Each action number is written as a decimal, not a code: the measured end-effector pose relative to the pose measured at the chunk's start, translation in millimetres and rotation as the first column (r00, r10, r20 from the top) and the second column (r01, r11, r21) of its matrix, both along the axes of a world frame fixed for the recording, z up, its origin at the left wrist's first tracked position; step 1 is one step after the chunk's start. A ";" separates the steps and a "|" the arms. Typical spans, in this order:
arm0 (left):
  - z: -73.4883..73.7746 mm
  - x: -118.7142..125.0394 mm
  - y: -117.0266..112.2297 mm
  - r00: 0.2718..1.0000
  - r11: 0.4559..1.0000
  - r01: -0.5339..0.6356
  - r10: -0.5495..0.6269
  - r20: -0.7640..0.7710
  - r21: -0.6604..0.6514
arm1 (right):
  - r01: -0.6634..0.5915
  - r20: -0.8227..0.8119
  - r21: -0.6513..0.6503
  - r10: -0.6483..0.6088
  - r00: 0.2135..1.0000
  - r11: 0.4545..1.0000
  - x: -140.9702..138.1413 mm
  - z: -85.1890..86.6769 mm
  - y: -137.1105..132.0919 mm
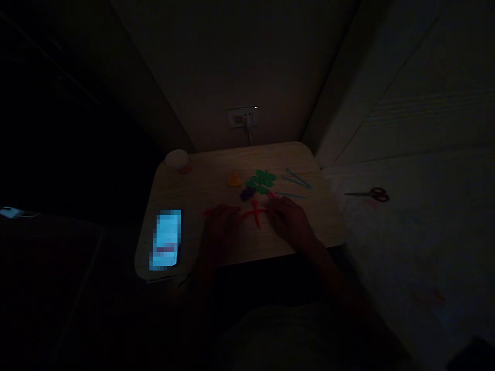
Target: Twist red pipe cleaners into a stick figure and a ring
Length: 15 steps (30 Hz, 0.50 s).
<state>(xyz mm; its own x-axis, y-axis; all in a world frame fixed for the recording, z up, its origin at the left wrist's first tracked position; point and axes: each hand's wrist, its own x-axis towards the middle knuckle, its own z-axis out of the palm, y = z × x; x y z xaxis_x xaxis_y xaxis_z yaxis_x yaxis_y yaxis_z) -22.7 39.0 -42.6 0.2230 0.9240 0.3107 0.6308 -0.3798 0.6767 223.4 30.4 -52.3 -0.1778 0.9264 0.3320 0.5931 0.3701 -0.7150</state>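
Note:
In very dim light, a red piece with several thin curved arms (255, 212) lies on the small table (209, 164) in front of me. My right hand (289, 217) is closed, its fingertips at the end of the right arm of this red piece. On the other side, my left hand (223, 224) has curled fingers by the lower left arm; shadow hides its grip. A bit of red shows past its far side. Just beyond lie green leaf-like shapes (263, 178), a dark purple cluster (247, 194), an orange piece (234, 179) and a pink piece (273, 194).
Thin blue sticks (297, 181) lie at the table's right. A lit phone (166, 239) rests at the front left, a white tub (178, 159) at the back left. Scissors (373, 194) lie on a pale surface right of the table. A wall socket (242, 118) holds a plug.

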 end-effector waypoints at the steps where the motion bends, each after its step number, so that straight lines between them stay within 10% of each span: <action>1: 4.2 -8.8 -3.2 1.000 1.000 -0.014 0.014 -0.010 -0.004 | 0.013 -0.002 -0.003 -0.013 1.000 1.000 5.2 2.0 -3.3; 5: 12.2 -34.3 -9.0 0.987 0.990 -0.144 0.144 -0.075 0.013 | 0.110 0.021 -0.006 -0.110 0.994 0.994 20.3 5.1 -10.9; 15: -24.7 -24.0 -11.6 0.968 0.998 0.055 -0.063 -0.244 -0.041 | 0.125 0.055 -0.038 -0.123 0.991 0.991 22.1 7.9 -14.5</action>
<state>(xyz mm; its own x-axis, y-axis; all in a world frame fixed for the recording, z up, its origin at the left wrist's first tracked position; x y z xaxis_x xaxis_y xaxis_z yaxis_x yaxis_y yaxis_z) -46.6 27.3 -67.3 0.3429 0.9159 0.2086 0.7563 -0.4009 0.5171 245.5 16.0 -44.5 -0.0770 0.9551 0.2861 0.6699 0.2621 -0.6947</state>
